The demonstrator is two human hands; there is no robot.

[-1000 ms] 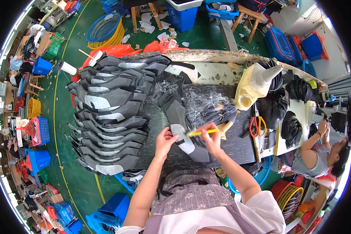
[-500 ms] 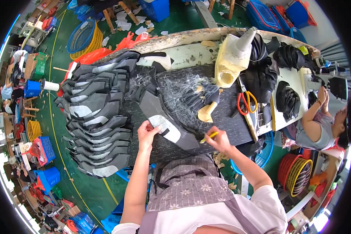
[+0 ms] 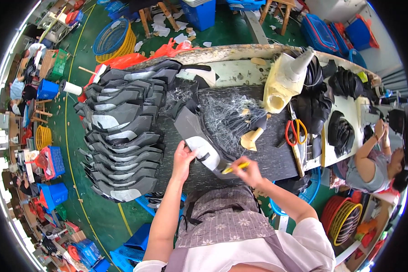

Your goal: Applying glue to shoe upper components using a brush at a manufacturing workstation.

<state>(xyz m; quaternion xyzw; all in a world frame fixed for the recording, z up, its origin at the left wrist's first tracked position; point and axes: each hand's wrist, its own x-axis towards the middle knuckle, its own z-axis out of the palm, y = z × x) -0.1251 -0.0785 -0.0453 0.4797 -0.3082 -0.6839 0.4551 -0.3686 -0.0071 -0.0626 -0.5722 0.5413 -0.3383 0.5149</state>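
Observation:
A dark grey shoe-upper piece [image 3: 191, 128] with a light patch lies slanted on the black work board [image 3: 272, 162]. My left hand [image 3: 183, 158] pinches its left edge, thumb on the light patch. My right hand [image 3: 250, 171] grips a slim yellow tool [image 3: 235, 168], its tip at the piece's near end; I cannot make out the kind of tip. To the left, several similar upper pieces [image 3: 127, 156] overlap in a long stack. Beyond the piece, whitish strings of dried residue [image 3: 231, 120] cover the board around a cream-coloured scrap [image 3: 249, 141].
Right of the board lie orange-and-red-handled scissors [image 3: 296, 132]. A crusted yellow container [image 3: 281, 86] with a pale cone stands behind them. Black parts [image 3: 342, 131] are piled farther right, near another person [image 3: 371, 156]. A blue basket [image 3: 309, 190] stands below the table's right edge.
The head view has shifted, so the scene sits farther right and lower. My right hand has brought the yellow tool's tip leftward onto the near end of the upper piece. My left hand keeps its grip.

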